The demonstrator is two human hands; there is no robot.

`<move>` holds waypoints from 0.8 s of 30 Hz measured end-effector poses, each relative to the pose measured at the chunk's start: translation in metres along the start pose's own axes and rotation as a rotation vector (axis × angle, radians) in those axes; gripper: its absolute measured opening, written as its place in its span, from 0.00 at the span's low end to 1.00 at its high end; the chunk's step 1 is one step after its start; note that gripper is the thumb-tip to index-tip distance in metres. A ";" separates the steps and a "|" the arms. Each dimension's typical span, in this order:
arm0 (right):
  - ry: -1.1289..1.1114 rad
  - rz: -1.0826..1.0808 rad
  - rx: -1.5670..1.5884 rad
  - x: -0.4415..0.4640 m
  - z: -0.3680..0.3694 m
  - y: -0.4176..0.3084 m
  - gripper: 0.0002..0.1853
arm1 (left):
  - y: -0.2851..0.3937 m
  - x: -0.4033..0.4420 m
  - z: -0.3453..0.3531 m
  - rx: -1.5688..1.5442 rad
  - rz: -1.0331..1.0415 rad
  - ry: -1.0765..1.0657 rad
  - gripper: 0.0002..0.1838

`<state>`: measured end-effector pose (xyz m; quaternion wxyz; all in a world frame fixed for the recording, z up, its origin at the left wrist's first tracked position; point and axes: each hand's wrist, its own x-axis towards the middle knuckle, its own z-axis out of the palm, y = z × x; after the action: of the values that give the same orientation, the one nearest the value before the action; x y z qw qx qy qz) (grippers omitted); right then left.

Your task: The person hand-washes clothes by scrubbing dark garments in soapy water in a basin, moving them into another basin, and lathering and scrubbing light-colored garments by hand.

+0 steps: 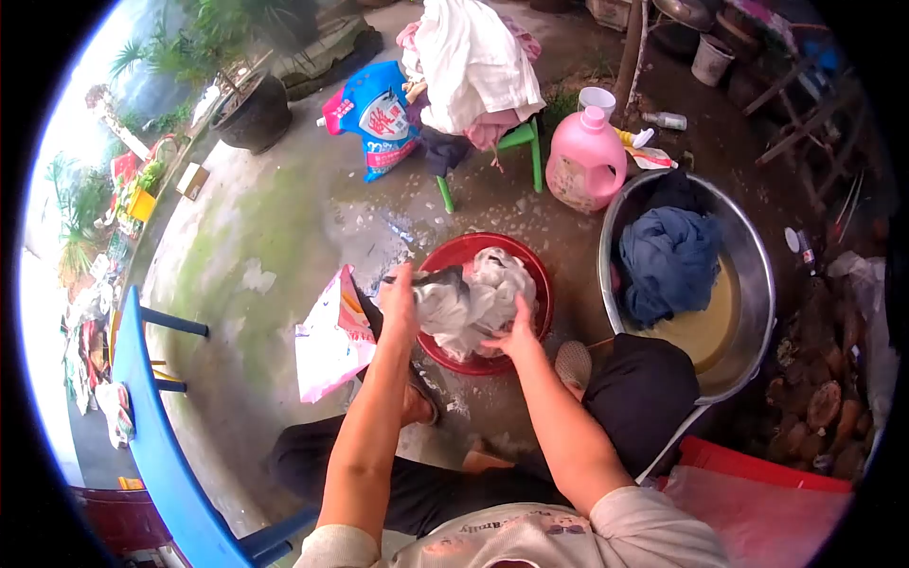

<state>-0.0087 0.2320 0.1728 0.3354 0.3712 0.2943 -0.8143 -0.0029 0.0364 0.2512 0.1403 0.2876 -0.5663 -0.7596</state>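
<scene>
A red basin [543, 331] stands on the wet ground between my feet, with a bundle of wet white clothing [497, 284] in it. My left hand [400, 298] is closed on a grey-and-white part of this clothing at the basin's left side. On the right, my right hand [514, 331] has its thumb and fingers around the bundle's lower edge. Some of its fingertips are hard to make out against the cloth. Just left of the basin is a pink-and-white plastic bag [333, 341], partly behind my left forearm.
To the right sits a large metal tub [765, 312] holding dark blue clothing [668, 260] and yellowish water. A pink jug [587, 166], a blue detergent bag [379, 118] and a green stool [517, 138] piled with white clothes [473, 57] stand ahead. A blue bench [156, 417] runs along the left.
</scene>
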 end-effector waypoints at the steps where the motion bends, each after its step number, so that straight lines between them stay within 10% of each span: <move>1: 0.108 0.008 -0.100 0.005 0.003 0.012 0.52 | -0.005 -0.010 0.013 0.114 0.060 0.028 0.15; 6: -0.957 -0.348 -0.220 0.059 -0.032 0.034 0.40 | -0.051 -0.134 0.063 0.862 0.398 -0.300 0.15; 9: -0.709 -0.234 -0.003 0.046 -0.023 0.041 0.33 | -0.053 -0.145 0.059 1.206 0.993 -0.450 0.13; 11: -0.530 -0.146 0.128 0.024 -0.018 0.049 0.28 | -0.076 -0.080 0.026 1.129 0.331 -0.416 0.13; 13: -0.220 -0.187 0.070 -0.019 0.014 0.042 0.20 | -0.071 -0.023 0.002 0.808 0.246 0.019 0.11; 22: -0.506 -0.644 -0.410 -0.067 0.077 -0.026 0.16 | -0.043 -0.015 -0.031 0.934 0.742 -0.346 0.36; 24: -0.633 -0.647 -0.514 -0.088 0.105 -0.046 0.15 | -0.033 -0.006 -0.023 0.746 0.548 -0.323 0.35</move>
<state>-0.0422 0.2121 0.3118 0.2195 -0.0975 0.4685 -0.8502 0.0192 0.0316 0.2174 0.1327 0.0371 -0.8691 -0.4750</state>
